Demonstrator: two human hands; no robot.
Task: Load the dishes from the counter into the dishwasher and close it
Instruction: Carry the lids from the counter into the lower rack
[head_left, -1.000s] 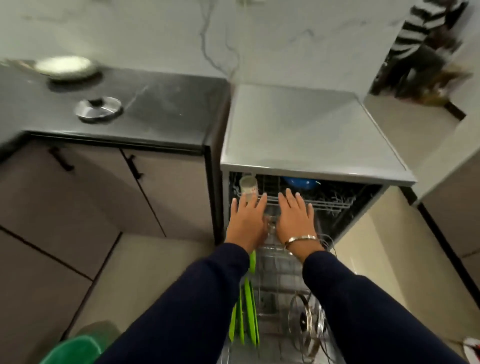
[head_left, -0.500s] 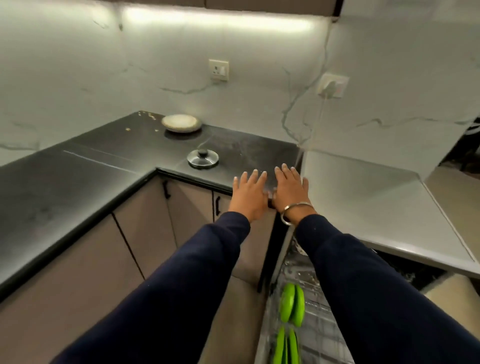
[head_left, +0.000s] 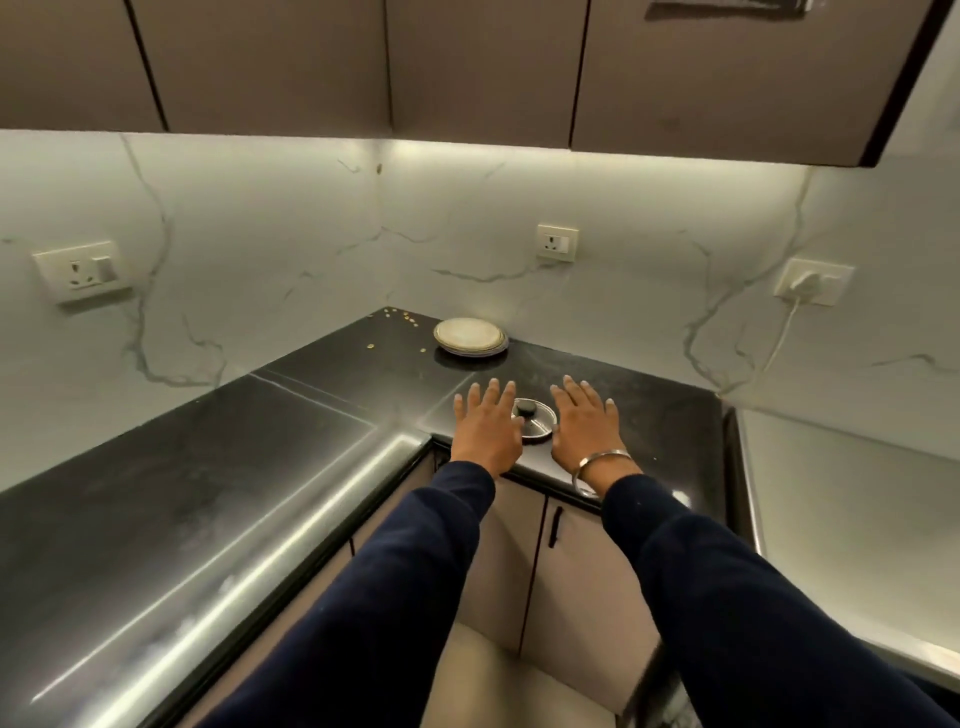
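A small steel lid with a black knob (head_left: 532, 422) lies on the black counter (head_left: 291, 447) near its front edge. My left hand (head_left: 485, 421) hovers just left of the lid, fingers straight and spread. On the lid's right side is my right hand (head_left: 582, 423), also flat and spread, a metal bangle on its wrist. Neither hand grips anything. Farther back near the wall sits a stack of pale plates (head_left: 470, 336). The dishwasher's grey top (head_left: 841, 499) shows at the right; its racks are out of sight.
The L-shaped counter runs left and toward me. Crumbs (head_left: 400, 314) lie near the corner. Wall sockets (head_left: 557, 242) and a plugged-in cable (head_left: 779, 343) are on the marble backsplash. Upper cabinets (head_left: 467, 67) hang overhead; lower cabinet doors (head_left: 561, 561) are below the lid.
My view has swung up from the open dishwasher to the counter corner. Both hands moved from the upper rack to either side of the steel lid, staying flat.
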